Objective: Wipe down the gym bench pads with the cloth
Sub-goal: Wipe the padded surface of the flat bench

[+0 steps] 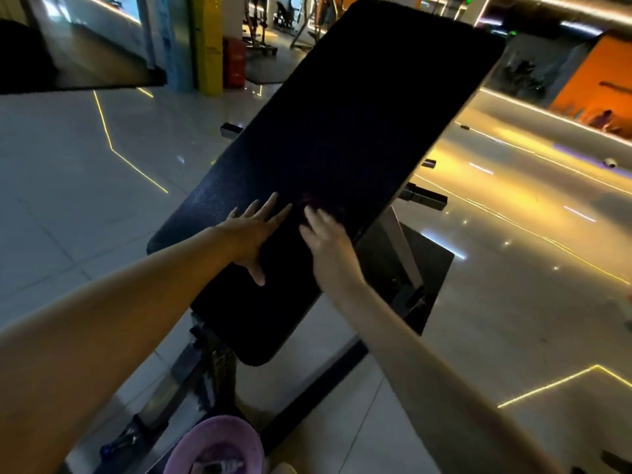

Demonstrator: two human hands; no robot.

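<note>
The long black bench pad (359,114) tilts up and away from me on its metal frame. My left hand (254,234) lies flat on the pad's lower part, fingers spread and thumb pointing down. Just to its right, my right hand (325,239) rests on the pad with fingers stretched forward and blurred by motion. A faint reddish smear shows on the pad at those fingertips; what it is I cannot tell. A purple cloth (215,446) lies bunched at the bottom edge of view, below the bench, and neither hand touches it.
The bench's grey frame and black base (407,254) stand under the pad on a glossy tiled floor (78,172). A yellow pillar (207,42) and a red box (234,63) stand far back. Another dark pad (24,56) sits at upper left.
</note>
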